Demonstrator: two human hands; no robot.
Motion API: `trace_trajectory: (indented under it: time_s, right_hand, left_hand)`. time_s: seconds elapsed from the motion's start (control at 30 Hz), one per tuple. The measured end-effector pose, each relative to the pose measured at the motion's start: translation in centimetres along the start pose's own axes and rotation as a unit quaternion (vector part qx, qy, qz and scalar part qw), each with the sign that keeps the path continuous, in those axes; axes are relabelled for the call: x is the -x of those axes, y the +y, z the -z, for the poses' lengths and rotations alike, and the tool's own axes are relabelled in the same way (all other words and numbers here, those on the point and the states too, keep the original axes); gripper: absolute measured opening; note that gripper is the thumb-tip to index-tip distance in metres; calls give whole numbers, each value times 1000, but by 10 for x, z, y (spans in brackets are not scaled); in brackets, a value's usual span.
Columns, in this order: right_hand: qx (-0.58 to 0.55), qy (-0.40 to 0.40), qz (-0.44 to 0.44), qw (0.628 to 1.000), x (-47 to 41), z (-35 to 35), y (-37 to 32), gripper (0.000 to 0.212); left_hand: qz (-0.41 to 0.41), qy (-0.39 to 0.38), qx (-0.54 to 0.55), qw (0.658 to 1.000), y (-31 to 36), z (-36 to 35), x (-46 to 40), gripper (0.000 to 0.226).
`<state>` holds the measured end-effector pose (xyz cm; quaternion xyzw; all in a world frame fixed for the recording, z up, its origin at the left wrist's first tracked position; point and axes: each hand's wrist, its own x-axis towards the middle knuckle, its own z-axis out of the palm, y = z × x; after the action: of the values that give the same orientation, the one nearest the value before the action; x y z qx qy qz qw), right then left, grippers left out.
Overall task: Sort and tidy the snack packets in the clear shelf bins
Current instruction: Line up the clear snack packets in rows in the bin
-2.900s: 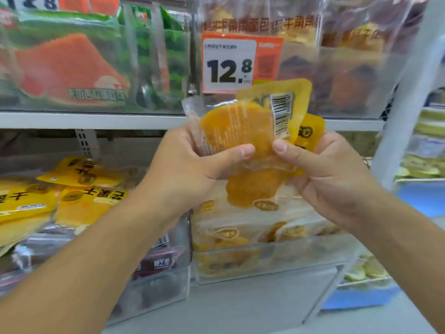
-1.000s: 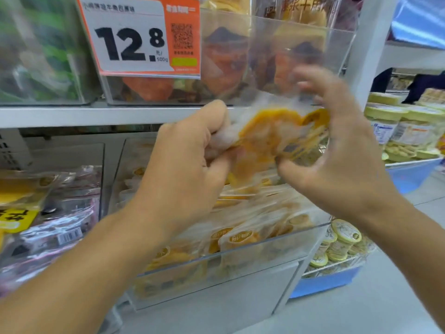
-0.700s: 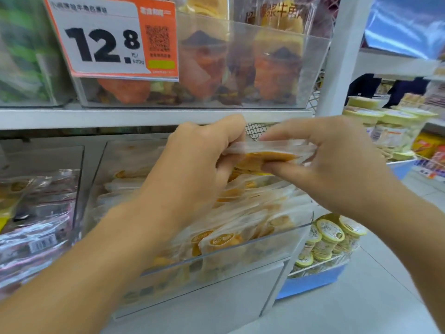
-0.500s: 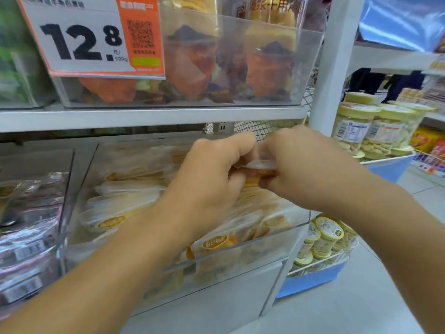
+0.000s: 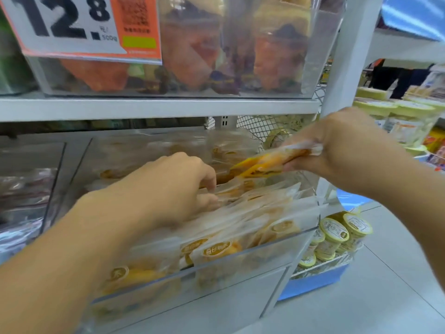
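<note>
Right now we are working at the clear bin point(image 5: 277, 247) on the lower shelf, and everything else is placed from it. Our right hand point(image 5: 346, 145) is above the bin's far right corner, fingers and thumb pinched round one end of a yellow snack packet point(image 5: 267, 162). The packet lies nearly flat and points left, over the stack, which we judge keeps it ready to slide in on top rather than be dropped.

Our left hand point(image 5: 175, 189) reaches into the bin from the front, fingers curled down among the packets point(image 5: 252, 203) already lying there. Whether those fingers actually pinch a packet or only press and part the pile is blurred, so we cannot tell. Its likely purpose is to open a gap or hold the stack down so the held packet can go in tidily.

The packets in the bin lean in overlapping rows toward its front wall, labels facing out. Above the bin, on the next shelf up, stands another clear bin point(image 5: 320, 56) of orange snacks with a price tag point(image 5: 72, 25) on its front. Right of our bin, lower down, small lidded cups point(image 5: 337, 237) sit in a blue tray point(image 5: 315, 280).

We judge the packet not yet placed.
</note>
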<state>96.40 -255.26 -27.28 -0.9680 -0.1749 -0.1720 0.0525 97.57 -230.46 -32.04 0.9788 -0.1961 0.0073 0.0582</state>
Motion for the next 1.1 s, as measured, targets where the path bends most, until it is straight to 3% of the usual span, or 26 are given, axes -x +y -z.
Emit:
trace_trajectory:
  time_s: [0.17,0.3,0.43,0.57,0.7,0.83,0.97,1.1]
  right_hand:
    - [-10,19,19,1000,8,17,-8,24]
    - [70,-30,8,997,-2,0,-5,17]
    - [109,-36,16,993,-15,-20,-1,13]
    - [128,-76,16,989,-34,-53,-1,22]
    - [126,-85,7,988,-61,-60,2,29]
    - [153,-106,29,982,-72,-62,-1,43]
    - [235,-152,73,957,-73,-75,-3,37]
    - [241,-174,90,950,-75,-84,-9,35]
  left_hand:
    - [-7,45,-23,999,-4,-6,1,5]
    - [-12,86,-28,996,-9,-11,0,31]
    - [-54,38,-1,998,-13,-14,-5,53]
    - [-105,-13,-30,994,-14,-18,-7,69]
    - [-77,27,-43,996,-24,-25,-8,80]
    - [-66,77,-70,992,-23,-29,-6,75]
    - [-65,89,-96,989,-22,-32,-4,49]
    - [-51,85,-93,991,-21,-31,-3,47]
